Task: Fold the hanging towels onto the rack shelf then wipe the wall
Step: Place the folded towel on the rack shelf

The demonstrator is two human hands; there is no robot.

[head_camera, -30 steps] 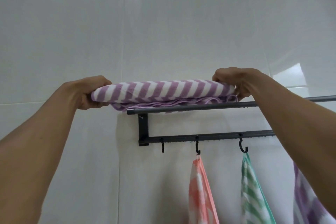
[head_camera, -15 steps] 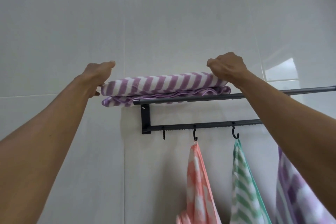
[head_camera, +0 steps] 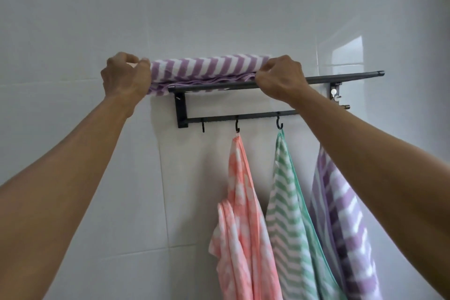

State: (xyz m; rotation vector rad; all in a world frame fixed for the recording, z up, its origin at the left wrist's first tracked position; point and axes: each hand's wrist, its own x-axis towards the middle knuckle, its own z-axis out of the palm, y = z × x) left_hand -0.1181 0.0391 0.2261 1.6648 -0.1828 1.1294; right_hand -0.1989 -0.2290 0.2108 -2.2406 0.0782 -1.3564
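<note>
shelf right half [head_camera: 345, 76]: free | below: three hanging towels [head_camera: 289, 202] block

A bright rectangular window reflection [head_camera: 347, 50] sits on the glossy surface at upper right. Small silver metal fitting [head_camera: 334, 92] visible just below the right end, beside the bracket.

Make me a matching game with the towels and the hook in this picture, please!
Things:
1. folded purple towel
2. pink towel
3. green towel
4. leftmost hook

Descriptions:
A. hangs from the third hook from the left
B. holds nothing
C. lies on the rack shelf, gripped at both ends
D. hangs from the second hook from the left

Pairs: 1-C, 2-D, 3-A, 4-B
</note>
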